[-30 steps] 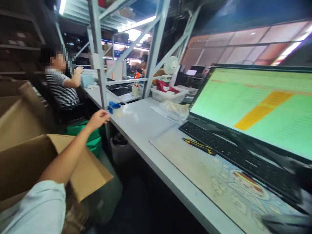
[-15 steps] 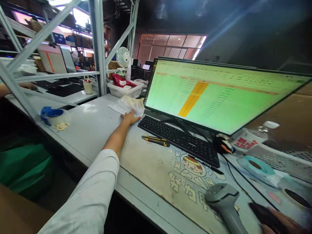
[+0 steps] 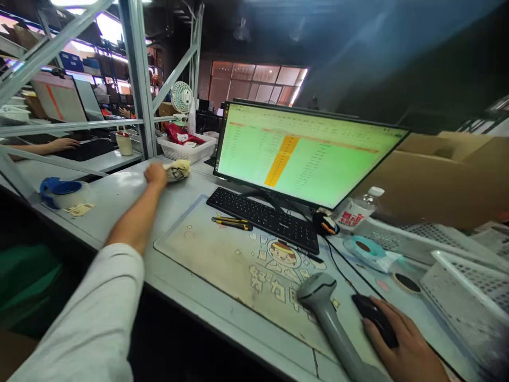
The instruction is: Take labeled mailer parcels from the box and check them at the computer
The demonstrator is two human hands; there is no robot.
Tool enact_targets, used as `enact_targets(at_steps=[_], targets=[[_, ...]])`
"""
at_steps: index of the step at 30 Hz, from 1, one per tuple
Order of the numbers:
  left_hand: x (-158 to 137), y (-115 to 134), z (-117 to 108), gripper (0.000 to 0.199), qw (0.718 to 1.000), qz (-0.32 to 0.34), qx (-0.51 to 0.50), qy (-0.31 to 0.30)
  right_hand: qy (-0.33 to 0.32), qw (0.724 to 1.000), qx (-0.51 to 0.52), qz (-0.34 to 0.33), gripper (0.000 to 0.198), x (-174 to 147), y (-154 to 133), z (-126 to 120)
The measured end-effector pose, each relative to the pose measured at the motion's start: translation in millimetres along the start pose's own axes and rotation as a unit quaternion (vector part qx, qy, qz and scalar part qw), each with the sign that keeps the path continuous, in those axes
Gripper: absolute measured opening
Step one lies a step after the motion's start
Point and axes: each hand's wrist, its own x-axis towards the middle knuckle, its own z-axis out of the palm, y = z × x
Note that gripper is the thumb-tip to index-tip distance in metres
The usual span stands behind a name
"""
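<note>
My left hand reaches far across the white table, its fingers closed on a crumpled cream bundle with dark marks. Whether the bundle is cloth or packaging I cannot tell. At the lower right, my right hand grips a black computer mouse. A grey barcode scanner lies just left of that hand on the printed desk mat. Beyond the mat are a black keyboard and a lit monitor showing a green spreadsheet with an orange column.
A yellow-black utility knife lies before the keyboard. Tape rolls sit at the left edge. A white basket holds a red package. At right are a bottle, teal tape and another basket. Another person's hand rests beyond the metal frame.
My left hand has gone from lying flat by the keyboard to gripping the bundle, which has moved left and bunched up. The view has swung right, bringing my right hand and the mouse further in.
</note>
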Motion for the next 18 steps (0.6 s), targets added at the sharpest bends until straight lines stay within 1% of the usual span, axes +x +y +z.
enact_targets(at_steps=[2,3,4,6,7,8,10,11,12,14,15,16,17,18], targets=[[-16.8,-4.3,-49.3,0.017,0.998,0.020,0.019,0.062,0.002,1.000,-0.008,0.010,0.063,-0.2,-9.2,-1.9],[-31.4,-2.5,-70.5,0.014,0.995,0.042,0.026,0.084,0.005,1.000,-0.015,0.018,0.063,-0.4,-13.3,-2.8],[-50.2,1.4,-88.3,0.011,0.992,0.075,0.026,0.094,-0.001,1.000,-0.018,0.021,0.062,-0.8,-16.8,-3.7],[-97.8,13.7,-111.4,0.010,0.985,0.142,0.010,0.100,-0.012,1.000,-0.014,0.016,0.061,-1.8,-22.9,-6.3],[-124.6,20.6,-116.1,0.010,0.981,0.167,-0.005,0.096,-0.016,1.000,-0.013,0.017,0.060,-2.3,-25.4,-7.9],[-151.5,27.1,-116.1,0.013,0.978,0.187,-0.024,0.086,-0.019,1.000,-0.012,0.015,0.060,-2.9,-27.8,-9.6],[-199.5,36.6,-103.9,0.019,0.974,0.211,-0.064,0.046,-0.029,0.999,-0.017,0.015,0.059,-4.1,-31.8,-12.5],[-217.5,38.6,-93.3,0.019,0.972,0.220,-0.083,0.010,-0.030,0.999,-0.021,0.015,0.058,-4.7,-33.4,-13.5],[-230.1,38.6,-81.4,0.019,0.968,0.229,-0.097,-0.045,-0.030,0.999,-0.024,0.013,0.059,-5.2,-34.8,-14.1],[-237.9,33.4,-59.4,0.022,0.949,0.236,-0.089,-0.189,-0.021,0.999,-0.028,0.006,0.060,-6.1,-36.7,-14.1],[-234.2,29.9,-51.7,0.029,0.936,0.232,-0.065,-0.258,-0.017,0.999,-0.027,0.001,0.060,-6.5,-37.2,-13.8],[-227.2,27.2,-47.1,0.037,0.922,0.222,-0.029,-0.315,-0.015,1.000,-0.026,-0.002,0.060,-6.9,-37.4,-13.4],[-218.9,27.0,-45.8,0.043,0.914,0.207,0.019,-0.349,-0.014,1.000,-0.026,-0.003,0.060,-7.2,-37.5,-13.0],[-211.3,30.4,-47.4,0.046,0.914,0.190,0.069,-0.351,-0.014,1.000,-0.026,-0.004,0.060,-7.6,-37.5,-12.8]])
